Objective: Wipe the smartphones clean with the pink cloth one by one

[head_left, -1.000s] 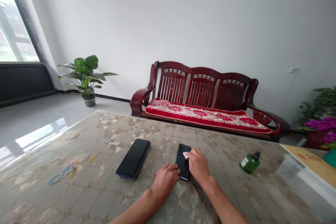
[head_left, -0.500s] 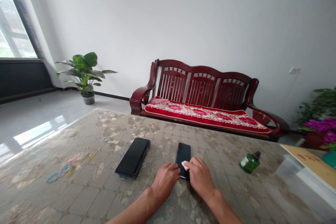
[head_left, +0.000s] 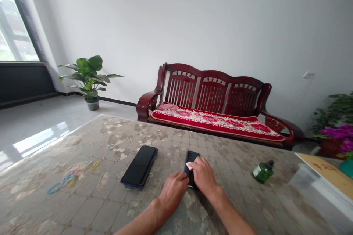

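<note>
A dark phone (head_left: 193, 154) lies back up on the patterned table, its camera block at the far left corner. My right hand (head_left: 202, 174) is over its right side, fingers closed on a small pale pink cloth (head_left: 189, 166) that touches the phone's back. At the phone's lower left edge, my left hand (head_left: 175, 187) rests with fingers bent together against it. Left of my hands lies a larger black phone or stack of phones (head_left: 139, 166), screen up. A green bottle (head_left: 263, 172) with a black cap is to the right.
Coloured bands (head_left: 67, 179) lie at the table's left. A box (head_left: 325, 172) sits on the right edge near purple flowers (head_left: 338, 134). Beyond the table (head_left: 154, 132) are a red wooden bench (head_left: 212, 90) and a potted plant (head_left: 92, 80).
My right hand has moved up and to the left over the phone with the pink cloth. My left hand has barely moved.
</note>
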A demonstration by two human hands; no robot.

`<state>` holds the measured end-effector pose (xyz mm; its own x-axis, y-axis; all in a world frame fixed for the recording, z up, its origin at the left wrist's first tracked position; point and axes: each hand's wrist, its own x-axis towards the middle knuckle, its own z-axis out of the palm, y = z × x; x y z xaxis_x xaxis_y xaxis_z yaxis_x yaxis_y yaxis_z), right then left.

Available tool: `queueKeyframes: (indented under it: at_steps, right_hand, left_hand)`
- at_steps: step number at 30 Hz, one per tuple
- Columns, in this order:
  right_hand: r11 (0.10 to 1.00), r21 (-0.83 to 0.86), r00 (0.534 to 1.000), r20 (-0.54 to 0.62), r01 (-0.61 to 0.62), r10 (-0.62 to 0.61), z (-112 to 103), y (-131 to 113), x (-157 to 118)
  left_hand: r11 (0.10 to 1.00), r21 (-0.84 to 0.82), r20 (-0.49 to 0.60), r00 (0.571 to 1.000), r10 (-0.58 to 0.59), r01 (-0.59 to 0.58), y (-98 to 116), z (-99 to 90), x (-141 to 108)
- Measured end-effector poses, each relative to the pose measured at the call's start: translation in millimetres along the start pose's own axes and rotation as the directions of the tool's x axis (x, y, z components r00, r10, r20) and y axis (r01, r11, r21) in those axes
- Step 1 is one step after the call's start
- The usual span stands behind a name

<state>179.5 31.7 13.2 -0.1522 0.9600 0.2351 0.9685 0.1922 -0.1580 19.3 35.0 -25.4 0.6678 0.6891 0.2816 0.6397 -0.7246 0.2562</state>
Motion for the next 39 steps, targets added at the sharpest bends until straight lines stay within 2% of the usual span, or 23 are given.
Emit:
queueKeyframes:
  at_steps: [3, 6, 10, 13, 21, 29, 31, 37, 39]
  right_hand:
    - [1.000, -0.005, 1.000, -0.020, -0.022, 0.022, 4.9, 3.0, 20.1]
    - [1.000, 0.002, 1.000, -0.023, -0.006, 0.006, 5.5, 1.3, 25.7]
    - [0.997, 0.028, 0.997, 0.032, 0.070, -0.071, -1.4, -6.2, 4.9]
    - [0.994, 0.047, 0.993, 0.059, 0.095, -0.098, -6.2, -7.7, -8.7]
    - [0.997, 0.002, 0.997, 0.001, -0.076, 0.076, -8.1, 8.8, 10.3]
    - [0.997, 0.073, 1.000, 0.000, -0.004, 0.004, -7.8, 1.8, -36.0]
    - [0.998, 0.057, 0.999, -0.017, -0.026, 0.027, -7.3, 5.7, -32.5]
    - [0.993, -0.016, 0.993, -0.024, -0.113, 0.112, -5.5, 24.2, 9.0]
    - [0.993, -0.004, 0.992, -0.019, -0.122, 0.122, -4.5, 25.9, 10.2]
  left_hand:
    - [1.000, 0.006, -0.007, 1.000, 0.014, -0.013, -1.1, 0.6, 0.1]
    - [1.000, -0.016, -0.004, 1.000, -0.004, 0.004, -3.4, 7.3, 1.8]
    - [0.998, -0.057, -0.025, 0.999, -0.042, 0.040, -6.2, 21.6, 4.0]
    - [0.996, -0.073, -0.030, 0.999, -0.045, 0.042, -6.2, 24.5, 2.9]
    - [1.000, -0.020, 0.026, 1.000, -0.014, 0.015, -2.8, 8.0, 2.0]
    - [1.000, -0.018, -0.005, 1.000, -0.024, 0.024, 0.6, 4.3, 1.1]
    - [1.000, -0.007, -0.002, 1.000, -0.014, 0.014, 0.7, 3.3, 1.0]
    - [0.999, 0.013, 0.013, 0.999, 0.051, -0.051, -1.0, 1.5, 0.9]
    - [0.999, 0.012, 0.009, 0.999, 0.038, -0.038, -1.3, 1.3, 0.6]
